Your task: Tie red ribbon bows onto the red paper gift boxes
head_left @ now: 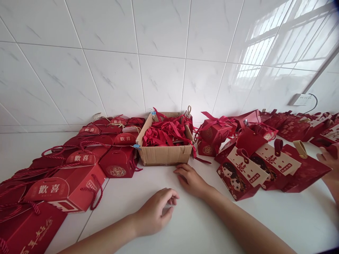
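My left hand (156,214) rests on its side on the white tabletop, fingers loosely curled and thumb apart, with nothing in it. Palm down, my right hand (192,180) lies with its fingers stretched just in front of a cardboard box (165,156). Whether the fingertips touch the box I cannot tell. Tangled red ribbons (169,132) fill the box, and a few hang over its right side. Blue binder clips (136,146) sit on its left edge. Beside my right forearm stands a red gift box with a cartoon couple (234,176).
Rows of red gift boxes with rope handles (82,158) cover the left side. A ribbon-tied red box (215,130) stands right of the carton; more boxes line the tiled wall (164,81). Another person's hand (329,162) is at the right edge, near a power socket (300,99).
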A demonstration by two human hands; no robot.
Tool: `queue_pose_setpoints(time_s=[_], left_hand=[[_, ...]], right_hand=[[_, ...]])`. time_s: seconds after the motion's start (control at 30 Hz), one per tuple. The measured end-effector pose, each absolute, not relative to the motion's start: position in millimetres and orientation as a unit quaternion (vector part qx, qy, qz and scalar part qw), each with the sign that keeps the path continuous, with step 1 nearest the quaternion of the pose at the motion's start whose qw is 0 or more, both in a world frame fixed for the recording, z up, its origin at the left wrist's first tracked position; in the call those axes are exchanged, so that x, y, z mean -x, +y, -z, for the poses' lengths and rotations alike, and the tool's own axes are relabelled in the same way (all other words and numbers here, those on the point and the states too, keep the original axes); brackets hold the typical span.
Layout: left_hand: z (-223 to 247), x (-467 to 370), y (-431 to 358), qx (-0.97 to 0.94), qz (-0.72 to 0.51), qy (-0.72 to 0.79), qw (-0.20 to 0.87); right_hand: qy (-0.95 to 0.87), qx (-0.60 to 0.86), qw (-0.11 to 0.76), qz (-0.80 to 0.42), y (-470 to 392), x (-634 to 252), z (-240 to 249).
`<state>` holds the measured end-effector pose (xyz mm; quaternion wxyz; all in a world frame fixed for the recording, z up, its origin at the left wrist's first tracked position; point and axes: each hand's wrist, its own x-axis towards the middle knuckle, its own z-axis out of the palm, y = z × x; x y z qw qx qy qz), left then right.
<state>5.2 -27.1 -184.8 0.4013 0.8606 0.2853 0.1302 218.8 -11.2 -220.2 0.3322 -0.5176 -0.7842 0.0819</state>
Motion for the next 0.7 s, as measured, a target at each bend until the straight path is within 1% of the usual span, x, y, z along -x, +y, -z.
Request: queue_pose_setpoints(time_s=[0.27,0.5,0.6,0.7], left_hand=[[186.4,-4.9,-26.5,-0.857,-0.136,0.281,0.410],[185.6,-4.4,-25.7,-0.865,-0.134,0.278,0.395],[183.6,-8.4,-22.7,-0.885,-0.135,0.258,0.364],[183.2,-10.6,-32.5,-0.918,-0.129,0.229,0.296]], right_hand=[[-0.787,0.513,0.333,-0.077,-9.6,-220.0,221.6],[-0.787,0.510,0.339,-0.075,-11.9,-218.9,221.5],[-0.788,0.507,0.340,-0.080,-7.1,-221.7,221.0],[-0.784,0.508,0.345,-0.093,-7.1,-220.7,214.5]])
